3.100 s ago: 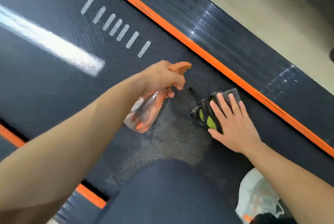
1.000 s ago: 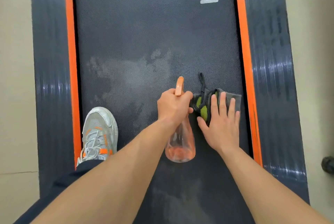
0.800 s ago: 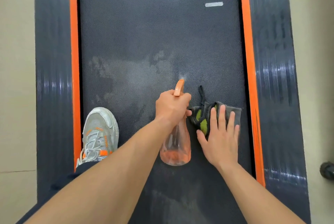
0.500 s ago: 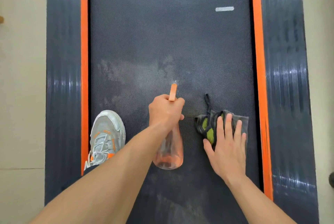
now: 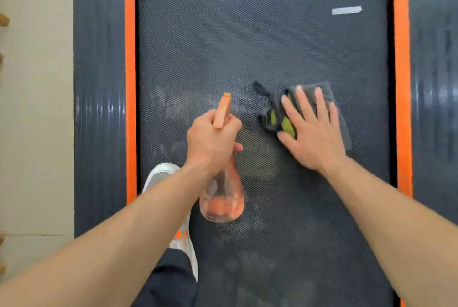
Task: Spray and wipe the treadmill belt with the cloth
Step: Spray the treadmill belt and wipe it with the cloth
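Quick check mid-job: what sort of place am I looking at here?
Likely a gym or home workout room; I cannot tell which. The view looks down on a treadmill belt with orange edge strips and ribbed side rails, on a pale floor.

Matt, fine-grained belt (image 5: 247, 34) between glossy ribbed rails (image 5: 99, 83)
The bottle (image 5: 223, 202) is translucent orange-tinted plastic; the cloth (image 5: 326, 90), soft grey fabric with green patches; pale, dull blotches mottle the belt toward its left edge.
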Demonstrator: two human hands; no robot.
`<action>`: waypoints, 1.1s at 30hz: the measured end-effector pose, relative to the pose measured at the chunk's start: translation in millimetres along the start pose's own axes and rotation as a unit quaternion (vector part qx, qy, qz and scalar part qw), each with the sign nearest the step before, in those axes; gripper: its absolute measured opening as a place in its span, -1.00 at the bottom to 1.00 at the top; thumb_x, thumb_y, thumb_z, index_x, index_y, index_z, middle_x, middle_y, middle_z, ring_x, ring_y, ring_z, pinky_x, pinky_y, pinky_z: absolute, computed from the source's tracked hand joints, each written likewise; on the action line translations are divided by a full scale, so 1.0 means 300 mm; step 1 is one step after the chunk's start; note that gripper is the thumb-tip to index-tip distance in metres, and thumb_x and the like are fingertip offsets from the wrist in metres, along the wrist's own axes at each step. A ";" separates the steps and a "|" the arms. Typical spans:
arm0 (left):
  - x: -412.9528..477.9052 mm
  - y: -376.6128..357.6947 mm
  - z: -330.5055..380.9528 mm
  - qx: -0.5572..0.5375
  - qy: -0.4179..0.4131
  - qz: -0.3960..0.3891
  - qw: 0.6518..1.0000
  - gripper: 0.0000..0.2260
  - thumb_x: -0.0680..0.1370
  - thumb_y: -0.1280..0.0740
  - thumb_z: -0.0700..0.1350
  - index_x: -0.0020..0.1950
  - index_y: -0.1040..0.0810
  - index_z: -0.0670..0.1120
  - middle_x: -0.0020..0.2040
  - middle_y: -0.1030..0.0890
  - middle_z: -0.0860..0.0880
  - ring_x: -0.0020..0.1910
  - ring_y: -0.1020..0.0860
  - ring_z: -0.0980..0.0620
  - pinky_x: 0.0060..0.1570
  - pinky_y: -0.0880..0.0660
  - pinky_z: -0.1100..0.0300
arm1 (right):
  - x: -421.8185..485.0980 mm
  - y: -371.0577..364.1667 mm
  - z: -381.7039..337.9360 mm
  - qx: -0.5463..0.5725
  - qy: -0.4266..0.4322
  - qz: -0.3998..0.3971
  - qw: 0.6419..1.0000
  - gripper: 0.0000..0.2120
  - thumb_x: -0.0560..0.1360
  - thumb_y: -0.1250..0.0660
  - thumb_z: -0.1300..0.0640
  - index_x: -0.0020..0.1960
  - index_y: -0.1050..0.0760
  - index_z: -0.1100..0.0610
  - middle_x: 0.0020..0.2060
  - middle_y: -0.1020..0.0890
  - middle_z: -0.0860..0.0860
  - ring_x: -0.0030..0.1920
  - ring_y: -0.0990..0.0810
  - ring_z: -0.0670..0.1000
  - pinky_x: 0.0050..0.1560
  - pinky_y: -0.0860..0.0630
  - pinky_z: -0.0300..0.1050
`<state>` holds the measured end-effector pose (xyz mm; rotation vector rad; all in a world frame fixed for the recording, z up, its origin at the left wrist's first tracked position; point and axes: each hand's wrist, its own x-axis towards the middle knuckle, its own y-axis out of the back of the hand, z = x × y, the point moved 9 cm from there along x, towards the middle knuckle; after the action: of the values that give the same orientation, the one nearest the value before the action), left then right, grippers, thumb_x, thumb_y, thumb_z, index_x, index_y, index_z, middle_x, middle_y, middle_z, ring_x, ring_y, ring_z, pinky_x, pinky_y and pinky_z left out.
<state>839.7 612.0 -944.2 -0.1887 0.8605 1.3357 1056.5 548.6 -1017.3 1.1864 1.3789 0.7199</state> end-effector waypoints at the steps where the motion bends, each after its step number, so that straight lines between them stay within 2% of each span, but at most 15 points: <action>1: 0.024 0.024 0.001 -0.014 0.002 0.006 1.000 -0.82 0.32 -0.41 -0.04 -0.17 -0.65 -0.11 -0.29 -0.63 0.06 -0.51 -0.62 -0.11 -0.06 -0.63 -0.25 | 0.106 0.038 -0.006 0.014 -0.024 0.008 1.000 -0.26 0.55 -0.06 -0.33 0.66 0.01 -0.15 0.67 0.08 -0.05 0.65 0.16 0.20 0.59 0.14 0.31; 4: 0.076 0.080 0.022 -0.042 0.001 0.015 0.999 -0.89 0.29 -0.40 -0.04 -0.28 -0.67 0.17 -0.24 -0.63 0.00 -0.52 -0.59 -0.07 -0.02 -0.63 -0.26 | 0.306 0.089 -0.071 0.042 -0.085 0.015 0.995 -0.26 0.58 -0.06 -0.33 0.66 0.08 -0.15 0.67 0.16 -0.03 0.64 0.24 0.21 0.57 0.25 0.28; 5: 0.087 0.094 0.032 -0.043 0.001 0.018 0.999 -0.89 0.28 -0.39 -0.04 -0.30 -0.65 0.19 -0.23 -0.63 -0.02 -0.54 -0.58 -0.05 -0.06 -0.63 -0.23 | 0.304 0.084 -0.117 0.033 -0.080 0.025 0.996 -0.25 0.56 -0.08 -0.33 0.66 0.05 -0.13 0.67 0.14 0.00 0.64 0.22 0.23 0.56 0.24 0.29; 7: 0.097 0.113 0.048 -0.051 -0.001 0.022 0.998 -0.91 0.28 -0.38 -0.06 -0.25 -0.61 0.10 -0.21 -0.62 -0.08 -0.56 -0.56 -0.03 -0.16 -0.60 -0.15 | 0.175 0.039 -0.237 0.000 -0.003 0.044 0.999 -0.23 0.51 -0.16 -0.30 0.65 -0.06 -0.11 0.67 0.05 0.02 0.65 0.12 0.25 0.56 0.15 0.31; 9: 0.098 0.130 0.052 -0.056 0.000 0.030 0.998 -0.90 0.29 -0.38 -0.09 -0.26 -0.62 0.10 -0.21 -0.60 -0.06 -0.55 -0.56 -0.02 -0.20 -0.57 -0.08 | -0.063 -0.060 -0.359 -0.018 0.132 0.019 0.991 -0.21 0.47 -0.25 -0.28 0.64 -0.15 -0.12 0.67 -0.03 0.00 0.65 0.05 0.23 0.57 0.09 0.31; 11: 0.088 0.136 0.045 -0.057 0.011 0.031 0.998 -0.83 0.30 -0.37 -0.08 -0.34 -0.66 0.22 -0.24 -0.61 0.00 -0.54 -0.58 -0.03 -0.22 -0.55 -0.03 | -0.231 -0.132 -0.392 -0.047 0.238 -0.005 0.970 -0.22 0.45 -0.27 -0.33 0.62 -0.18 -0.17 0.66 -0.08 -0.05 0.65 0.01 0.16 0.58 0.03 0.28; 13: 0.075 0.133 0.026 -0.067 0.021 0.025 0.997 -0.75 0.31 -0.37 -0.07 -0.40 -0.64 0.32 -0.26 -0.61 0.02 -0.53 -0.59 -0.02 -0.25 -0.53 0.02 | -0.181 -0.128 -0.342 -0.073 0.281 0.001 0.957 -0.20 0.41 -0.26 -0.38 0.61 -0.21 -0.21 0.65 -0.12 -0.08 0.65 -0.04 0.12 0.58 -0.04 0.29; 16: 0.067 0.123 -0.015 -0.064 0.021 0.016 0.998 -0.78 0.33 -0.39 -0.06 -0.35 -0.64 0.31 -0.30 -0.63 0.07 -0.51 -0.61 -0.04 -0.22 -0.56 0.00 | 0.072 -0.035 -0.242 -0.074 0.211 0.031 0.974 -0.16 0.39 -0.23 -0.41 0.61 -0.18 -0.19 0.65 -0.14 -0.05 0.64 -0.07 0.16 0.56 -0.04 0.34; 18: 0.059 0.122 -0.037 -0.055 0.024 0.010 0.998 -0.74 0.34 -0.39 -0.06 -0.35 -0.62 0.36 -0.33 -0.63 0.13 -0.49 -0.63 -0.05 -0.21 -0.56 -0.04 | 0.223 0.030 -0.186 -0.057 0.118 0.036 0.991 -0.17 0.44 -0.17 -0.43 0.64 -0.08 -0.19 0.66 -0.06 -0.04 0.65 0.01 0.17 0.58 0.05 0.34; 21: 0.036 0.130 -0.054 -0.049 0.033 0.013 0.998 -0.81 0.34 -0.39 -0.05 -0.32 -0.65 0.28 -0.33 -0.64 0.13 -0.48 -0.63 -0.05 -0.23 -0.56 -0.04 | 0.273 0.052 -0.194 -0.033 0.026 0.051 0.998 -0.21 0.50 -0.05 -0.40 0.66 -0.01 -0.16 0.67 0.04 -0.02 0.65 0.10 0.19 0.58 0.11 0.33; 23: 0.011 0.140 -0.054 -0.045 0.036 0.022 0.998 -0.89 0.34 -0.38 -0.03 -0.20 -0.68 0.12 -0.31 -0.64 0.09 -0.49 -0.64 -0.05 -0.20 -0.58 -0.02 | 0.170 0.022 -0.238 -0.027 0.043 0.052 0.997 -0.22 0.52 -0.08 -0.37 0.66 -0.03 -0.13 0.67 0.05 0.00 0.65 0.10 0.22 0.57 0.12 0.34; 25: -0.016 0.144 -0.055 -0.038 0.038 0.024 0.998 -0.77 0.33 -0.37 -0.02 -0.11 -0.65 -0.10 -0.25 -0.65 0.01 -0.51 -0.62 -0.05 -0.17 -0.58 -0.04 | -0.016 -0.048 -0.276 -0.034 0.104 0.034 0.993 -0.23 0.52 -0.15 -0.34 0.66 -0.06 -0.13 0.67 0.04 0.00 0.65 0.10 0.21 0.58 0.10 0.34; 29: -0.108 0.114 -0.075 -0.018 0.026 0.001 0.999 -0.90 0.31 -0.36 0.02 -0.22 -0.62 0.06 -0.21 -0.69 -0.05 -0.52 -0.60 -0.09 -0.12 -0.61 -0.12 | -0.309 -0.174 -0.279 -0.038 0.161 -0.028 0.986 -0.23 0.51 -0.18 -0.33 0.65 -0.08 -0.15 0.67 0.02 -0.03 0.66 0.11 0.18 0.58 0.06 0.33; 32: -0.205 0.100 -0.114 -0.026 0.019 -0.001 0.999 -0.96 0.37 -0.38 -0.03 -0.24 -0.60 0.12 -0.23 -0.65 -0.03 -0.50 -0.60 -0.05 -0.24 -0.56 0.01 | -0.333 -0.192 -0.277 -0.038 0.175 -0.057 0.982 -0.23 0.51 -0.13 -0.35 0.66 -0.06 -0.16 0.67 0.03 -0.03 0.65 0.09 0.19 0.58 0.10 0.31; 33: -0.234 0.098 -0.132 -0.037 0.022 -0.001 0.999 -0.90 0.42 -0.39 -0.08 -0.23 -0.57 0.14 -0.23 -0.63 -0.04 -0.51 -0.59 -0.03 -0.27 -0.54 0.05 | -0.327 -0.188 -0.275 -0.039 0.173 -0.066 0.982 -0.23 0.51 -0.08 -0.37 0.66 -0.03 -0.16 0.67 0.07 -0.04 0.65 0.13 0.18 0.58 0.13 0.31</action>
<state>797.0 542.9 -916.5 -0.2775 0.8474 1.3680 950.5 456.9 -1019.5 0.9261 1.6833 0.9074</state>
